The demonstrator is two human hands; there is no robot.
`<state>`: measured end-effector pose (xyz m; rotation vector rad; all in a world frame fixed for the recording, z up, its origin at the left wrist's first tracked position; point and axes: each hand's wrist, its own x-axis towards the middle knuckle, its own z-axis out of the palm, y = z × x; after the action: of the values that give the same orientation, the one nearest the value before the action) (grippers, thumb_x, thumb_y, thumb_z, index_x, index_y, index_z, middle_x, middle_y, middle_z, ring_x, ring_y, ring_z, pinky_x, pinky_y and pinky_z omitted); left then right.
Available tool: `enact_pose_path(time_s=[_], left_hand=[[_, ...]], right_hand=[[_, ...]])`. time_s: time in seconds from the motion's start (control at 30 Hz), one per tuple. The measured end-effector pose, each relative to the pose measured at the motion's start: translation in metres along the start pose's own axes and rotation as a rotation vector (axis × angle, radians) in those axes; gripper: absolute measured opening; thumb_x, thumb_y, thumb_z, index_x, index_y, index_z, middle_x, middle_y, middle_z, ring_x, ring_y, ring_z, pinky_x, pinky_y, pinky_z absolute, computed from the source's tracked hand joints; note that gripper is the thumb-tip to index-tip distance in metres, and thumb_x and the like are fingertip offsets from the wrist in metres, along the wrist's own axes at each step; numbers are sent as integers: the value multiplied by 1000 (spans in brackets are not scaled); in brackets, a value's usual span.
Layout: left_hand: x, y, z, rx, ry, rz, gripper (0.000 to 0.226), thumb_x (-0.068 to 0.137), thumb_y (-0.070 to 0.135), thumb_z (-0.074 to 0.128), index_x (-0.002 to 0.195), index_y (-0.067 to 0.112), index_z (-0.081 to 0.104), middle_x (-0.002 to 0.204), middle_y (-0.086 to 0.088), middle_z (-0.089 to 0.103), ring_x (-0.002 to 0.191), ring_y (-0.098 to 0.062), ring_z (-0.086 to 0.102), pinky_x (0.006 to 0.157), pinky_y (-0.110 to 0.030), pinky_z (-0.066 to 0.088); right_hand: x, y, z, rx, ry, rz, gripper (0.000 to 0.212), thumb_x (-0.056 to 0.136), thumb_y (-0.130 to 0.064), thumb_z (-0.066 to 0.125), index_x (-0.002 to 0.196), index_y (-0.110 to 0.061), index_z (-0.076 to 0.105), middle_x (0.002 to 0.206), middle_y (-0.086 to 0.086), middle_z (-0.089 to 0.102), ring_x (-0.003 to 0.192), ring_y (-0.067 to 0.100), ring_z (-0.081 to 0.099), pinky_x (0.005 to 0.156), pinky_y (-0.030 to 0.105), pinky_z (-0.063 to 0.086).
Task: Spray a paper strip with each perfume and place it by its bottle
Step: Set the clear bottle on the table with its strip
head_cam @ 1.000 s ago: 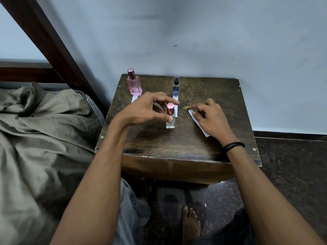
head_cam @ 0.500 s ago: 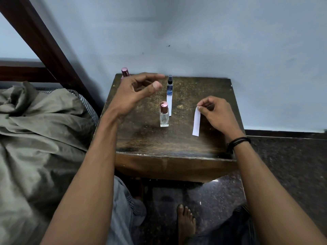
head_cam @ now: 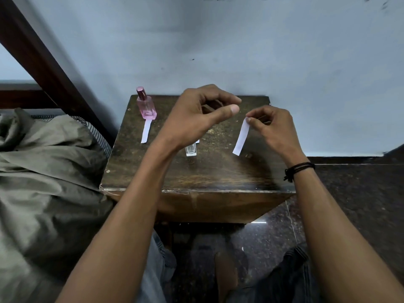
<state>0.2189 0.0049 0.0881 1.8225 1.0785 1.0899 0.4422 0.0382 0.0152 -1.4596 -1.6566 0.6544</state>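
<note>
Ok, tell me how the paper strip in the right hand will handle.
The paper strip hangs nearly straight from the right hand pinching its top end, so it is probably light and slightly stiff. Being thin and narrow, it likely bends or flutters if pushed.

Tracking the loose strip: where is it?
Head view: the paper strip hangs over the right side of the table, its top pinched by the right hand, right of the clear bottle.

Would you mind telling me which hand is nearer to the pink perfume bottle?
Left. The left hand hovers just right of the pink perfume bottle; the right hand, pinching a paper strip, is farther right.
</note>
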Motion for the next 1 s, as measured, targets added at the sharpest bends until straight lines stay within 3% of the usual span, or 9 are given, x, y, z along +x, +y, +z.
enact_pose_path(time_s=[0.1, 0.3, 0.43, 0.53, 0.77, 1.0], left_hand=[[6, -9, 21, -32, 84, -80, 8, 89, 18, 75, 96, 18, 79, 85, 7, 74, 78, -7, 67, 74, -29, 57], [8, -31, 58, 41, 124, -233, 6, 90, 16, 74, 93, 17, 80, 77, 7, 74, 68, -4, 67, 75, -29, 60], [9, -52, 77, 76, 134, -348, 11, 89, 18, 75, 100, 19, 79, 90, 6, 77, 85, -8, 71, 88, -36, 60], [10, -60, 86, 4, 87, -419, 21, 88, 20, 76, 109, 20, 78, 104, 5, 78, 100, -9, 71, 98, -39, 56], [11, -57, 96, -46, 15, -498, 13, 87, 10, 77, 99, 11, 80, 89, -6, 78, 87, -24, 76, 84, -43, 62], [11, -70, 97, 156, -7, -552, 9, 80, 14, 82, 81, 22, 79, 73, 1, 76, 76, -16, 74, 84, -43, 62]], right_hand=[[1, -1, -7, 10, 9, 1, 6, 92, -15, 72, 94, -19, 76, 91, -4, 74, 81, 9, 68, 76, 19, 51], [-1, -1, -19, 86, 54, 14, 6, 90, -16, 74, 91, -22, 77, 88, -5, 76, 80, 11, 69, 78, 28, 55], [-2, 0, -27, 171, 82, 65, 5, 89, -16, 75, 93, -17, 78, 87, -2, 77, 81, 13, 71, 79, 31, 58], [-4, 0, -30, 267, 69, 101, 6, 89, -10, 75, 92, -14, 77, 84, -1, 75, 72, 6, 68, 72, 23, 56], [-3, 12, -31, 326, 40, 162, 8, 88, -6, 74, 90, -14, 76, 79, 0, 74, 67, 6, 65, 68, 20, 54], [3, 26, -12, 261, -5, 170, 8, 90, -8, 74, 92, -16, 76, 86, 3, 74, 74, 9, 68, 70, 23, 56]])
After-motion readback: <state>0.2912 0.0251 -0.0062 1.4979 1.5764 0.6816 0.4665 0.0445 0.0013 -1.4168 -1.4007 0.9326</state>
